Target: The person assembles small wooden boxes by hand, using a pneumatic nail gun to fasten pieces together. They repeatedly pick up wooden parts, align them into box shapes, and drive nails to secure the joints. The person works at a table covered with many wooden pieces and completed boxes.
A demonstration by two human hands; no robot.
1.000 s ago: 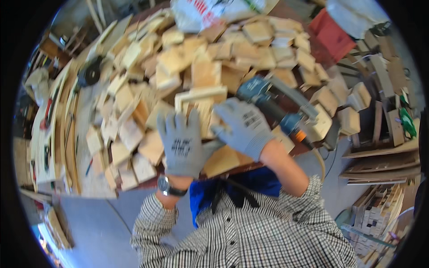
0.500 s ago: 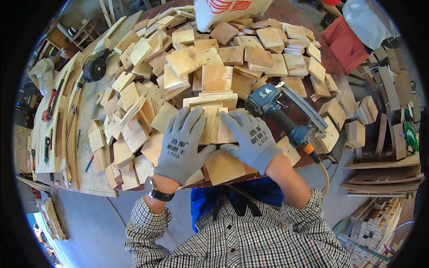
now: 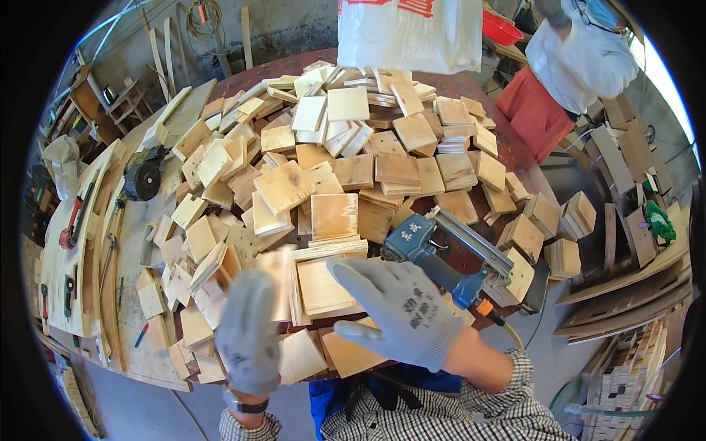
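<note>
My left hand [image 3: 250, 334], gloved in grey and smeared by motion, is closed on a small wooden board [image 3: 275, 283]. The board is blurred along with the hand; my thumb is hidden. My right hand [image 3: 404, 309], also gloved, has its fingers stretched out and its thumb apart. Its fingertips lie at the right edge of a square plywood piece [image 3: 323, 285], which rests among upright wooden strips at the front of the pile. A blue nail gun [image 3: 441, 257] with a long metal magazine lies just beyond my right hand.
A heap of loose plywood blocks [image 3: 353, 169] covers the table's middle. Left are a black round tool [image 3: 143, 176] and a red-handled tool [image 3: 71, 224]. A white bag [image 3: 409, 37] hangs at the far edge; a person in a white top [image 3: 581, 55] stands back right.
My left hand has left the plywood piece and moved left and nearer, now with a board. My right hand stays beside the piece. The view has tilted up, showing more of the other person.
</note>
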